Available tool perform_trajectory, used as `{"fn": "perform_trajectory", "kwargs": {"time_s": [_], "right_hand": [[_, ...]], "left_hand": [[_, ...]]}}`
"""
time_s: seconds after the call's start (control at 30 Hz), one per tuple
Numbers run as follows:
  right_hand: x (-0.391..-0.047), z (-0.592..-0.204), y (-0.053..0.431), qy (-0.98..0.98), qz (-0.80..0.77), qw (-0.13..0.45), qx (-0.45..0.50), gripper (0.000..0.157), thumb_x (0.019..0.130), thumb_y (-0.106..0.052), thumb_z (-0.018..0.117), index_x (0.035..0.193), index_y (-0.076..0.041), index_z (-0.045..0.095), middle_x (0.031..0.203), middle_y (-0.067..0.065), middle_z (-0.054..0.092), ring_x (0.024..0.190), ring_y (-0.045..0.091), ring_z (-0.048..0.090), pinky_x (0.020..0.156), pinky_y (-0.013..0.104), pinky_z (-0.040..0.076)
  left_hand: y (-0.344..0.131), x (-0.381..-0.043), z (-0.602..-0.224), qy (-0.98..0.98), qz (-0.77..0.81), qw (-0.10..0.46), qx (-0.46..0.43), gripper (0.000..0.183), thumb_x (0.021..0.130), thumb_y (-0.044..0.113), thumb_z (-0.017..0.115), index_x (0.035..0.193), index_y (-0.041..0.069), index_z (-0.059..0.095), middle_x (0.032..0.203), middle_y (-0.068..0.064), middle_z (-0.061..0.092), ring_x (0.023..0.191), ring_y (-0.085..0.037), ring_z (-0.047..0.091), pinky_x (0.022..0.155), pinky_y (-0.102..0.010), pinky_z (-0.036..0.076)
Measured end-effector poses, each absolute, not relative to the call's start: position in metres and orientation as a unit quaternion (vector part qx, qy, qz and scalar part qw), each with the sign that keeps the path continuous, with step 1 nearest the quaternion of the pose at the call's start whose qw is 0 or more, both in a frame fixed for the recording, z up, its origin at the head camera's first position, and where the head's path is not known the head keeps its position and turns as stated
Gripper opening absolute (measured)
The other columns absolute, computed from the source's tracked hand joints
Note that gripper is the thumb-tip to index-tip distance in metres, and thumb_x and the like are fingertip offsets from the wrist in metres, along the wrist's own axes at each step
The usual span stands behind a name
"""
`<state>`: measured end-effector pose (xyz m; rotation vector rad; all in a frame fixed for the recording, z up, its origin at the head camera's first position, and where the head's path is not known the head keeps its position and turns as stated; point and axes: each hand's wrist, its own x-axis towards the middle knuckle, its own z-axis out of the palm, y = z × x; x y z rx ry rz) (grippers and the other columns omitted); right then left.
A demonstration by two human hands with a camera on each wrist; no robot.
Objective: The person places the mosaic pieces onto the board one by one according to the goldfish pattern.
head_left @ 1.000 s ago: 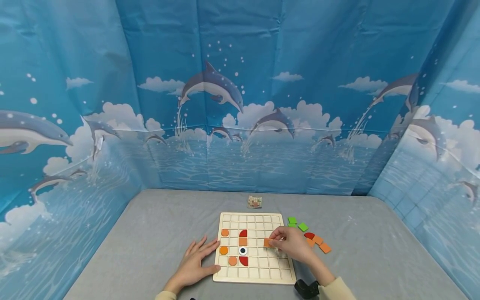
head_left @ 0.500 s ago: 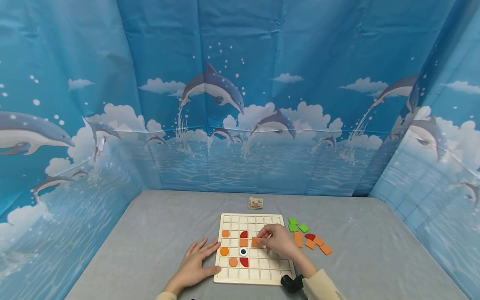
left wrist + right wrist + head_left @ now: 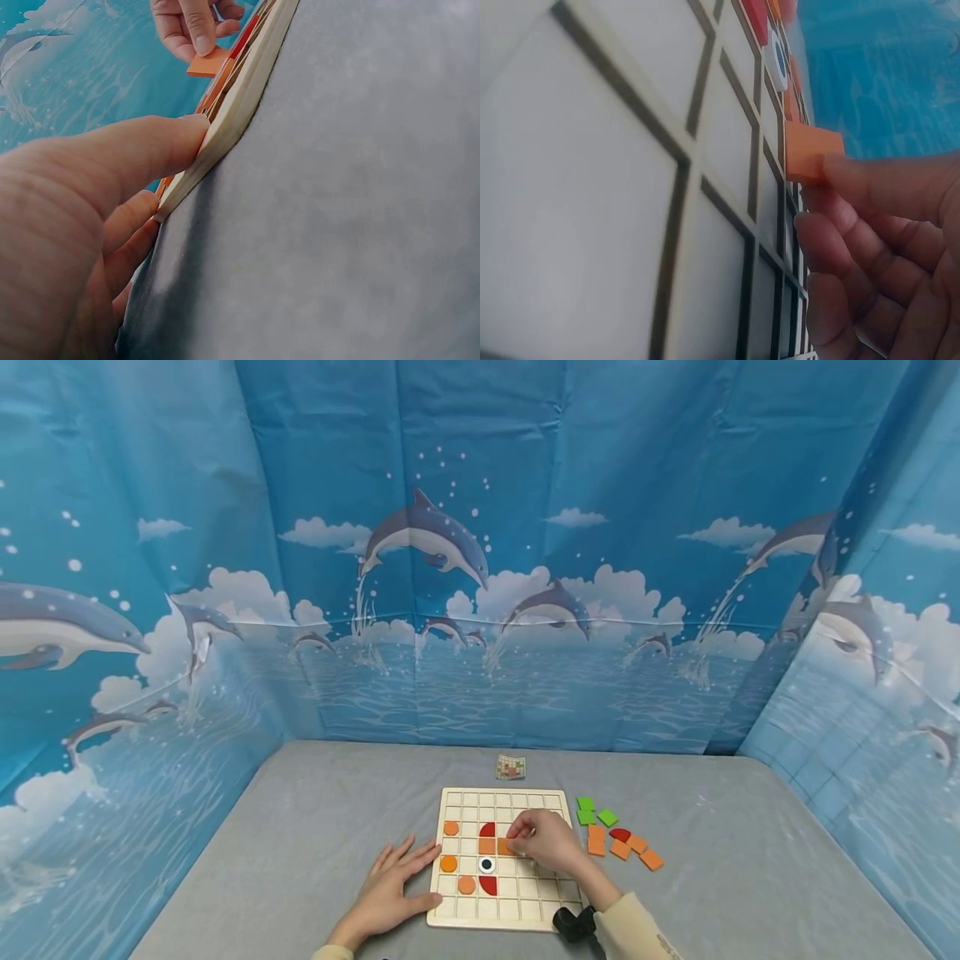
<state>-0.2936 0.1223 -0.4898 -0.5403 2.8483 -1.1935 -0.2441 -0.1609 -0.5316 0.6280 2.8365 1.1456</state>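
Note:
My right hand [image 3: 546,840] pinches an orange square tile [image 3: 812,153] between thumb and fingers over the wooden grid board [image 3: 551,917]. In the right wrist view the tile stands tilted, its lower edge right at the grid. Beside it on the board sits another orange square [image 3: 487,846], with a red quarter-circle tile [image 3: 487,830] above and a white eye disc [image 3: 487,865] below. A second red piece [image 3: 488,885] lies under the eye. My left hand [image 3: 385,893] rests at the board's left edge, fingers spread, thumb on the rim in the left wrist view.
Orange round tiles [image 3: 448,863] lie in the board's left columns. Right of the board are green squares [image 3: 607,817], several orange squares [image 3: 652,860] and a red piece [image 3: 620,834] on the grey table [image 3: 750,860]. A small pattern card [image 3: 511,767] lies behind the board.
My right hand has moved left across the board with the orange square tile, bringing it beside the orange square in the column with the eye. The left hand stays in place.

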Motion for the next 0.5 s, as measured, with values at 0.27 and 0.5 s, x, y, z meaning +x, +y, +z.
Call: {"fn": "perform_trajectory", "kwargs": {"time_s": [0.27, 0.5], "right_hand": [[-0.2917, -0.4878, 0.1197, 0.921, -0.352, -0.012, -0.166, 0.013, 0.079, -0.011, 0.076, 0.073, -0.016, 0.066, 0.065, -0.009, 0.054, 0.056, 0.01, 0.048, 0.05, 0.027, 0.039], [-0.2891, -0.4844, 0.1175, 0.93, -0.319, -0.024, -0.18, 0.012, 0.08, -0.012, 0.076, 0.074, -0.017, 0.066, 0.064, -0.011, 0.055, 0.057, 0.007, 0.048, 0.053, 0.028, 0.041]], "left_hand": [[-0.1597, -0.2428, -0.5316, 0.908, 0.367, 0.005, 0.201, 0.07, 0.08, 0.048, 0.07, 0.139, 0.015, 0.052, 0.143, -0.001, 0.045, 0.139, -0.035, 0.02, 0.108, -0.055, 0.001], [-0.1597, -0.2424, -0.5312, 0.91, 0.364, 0.002, 0.201, 0.07, 0.08, 0.049, 0.07, 0.139, 0.015, 0.052, 0.143, 0.0, 0.045, 0.139, -0.035, 0.021, 0.108, -0.055, 0.002]]}}
